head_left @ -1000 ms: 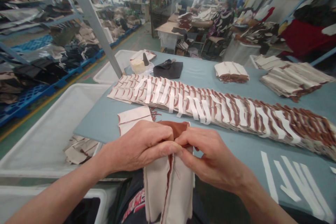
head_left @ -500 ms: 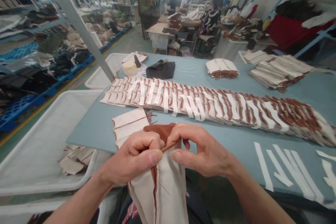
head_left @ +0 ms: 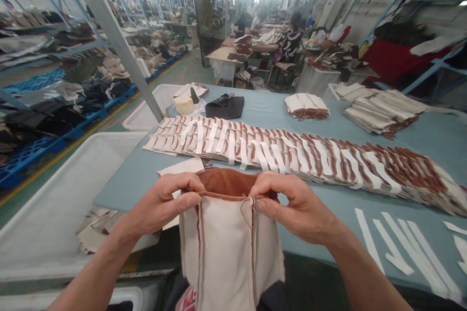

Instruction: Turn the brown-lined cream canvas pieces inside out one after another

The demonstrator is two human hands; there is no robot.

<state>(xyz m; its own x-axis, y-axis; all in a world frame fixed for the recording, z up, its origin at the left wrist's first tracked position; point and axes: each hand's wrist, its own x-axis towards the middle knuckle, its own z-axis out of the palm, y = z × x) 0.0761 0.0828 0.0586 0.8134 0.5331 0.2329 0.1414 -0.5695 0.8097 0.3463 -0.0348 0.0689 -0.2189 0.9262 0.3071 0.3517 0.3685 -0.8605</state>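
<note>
A tube-like boot shaft piece (head_left: 226, 243), cream outside with brown suede inside, hangs upright between my hands over my lap. Its top opening faces up and is spread wide. My left hand (head_left: 164, 204) pinches the rim near the left seam, thumb in front. The rim by the right seam is gripped by my right hand (head_left: 288, 204), also thumb in front and fingers behind. A loose thread (head_left: 245, 214) curls down near that right seam. Partly hidden behind my left hand lies another cream piece (head_left: 182, 166) on the blue-green table (head_left: 124, 182).
A long overlapping row of cream-and-brown pieces (head_left: 262, 148) crosses the table, with white strips laid over it. More white strips (head_left: 404, 238) lie at right. Stacks (head_left: 307, 106) and a black cloth (head_left: 225, 106) sit farther back. White bins (head_left: 73, 189) stand at left beside a metal post (head_left: 120, 43).
My hands have moved apart along the rim, the left going left and the right going right. The piece, bunched before, now shows its wide front panel and open mouth.
</note>
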